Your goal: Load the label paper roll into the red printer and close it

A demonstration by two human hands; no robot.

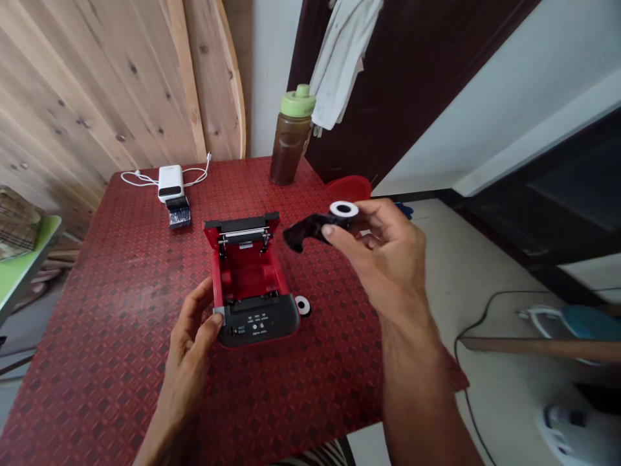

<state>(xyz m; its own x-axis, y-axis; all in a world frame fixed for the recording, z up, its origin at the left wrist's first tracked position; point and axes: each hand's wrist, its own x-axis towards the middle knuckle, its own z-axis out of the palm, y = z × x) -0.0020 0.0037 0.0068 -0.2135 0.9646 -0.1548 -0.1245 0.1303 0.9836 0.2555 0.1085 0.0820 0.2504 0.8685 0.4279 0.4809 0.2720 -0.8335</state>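
Note:
A red and black label printer (257,320) stands on the table with its lid (242,226) raised and its red inner bay showing. My left hand (191,327) grips the printer's front left corner, thumb on top and fingers along the side. In the air to the right of the lid, my right hand (388,246) pinches a small roll (344,209) with a white ring-shaped end and a dark centre. From this roll a loose black strip (308,231) sticks out to the left. A second small roll (303,305) lies against the printer's right side.
The table wears a red patterned cover (121,336). Toward the back are a white power bank (170,181) with a cable, a small dark object (178,213) by it, and a tall brown bottle (290,145) with a green lid. A red stool (350,188) stands behind the table.

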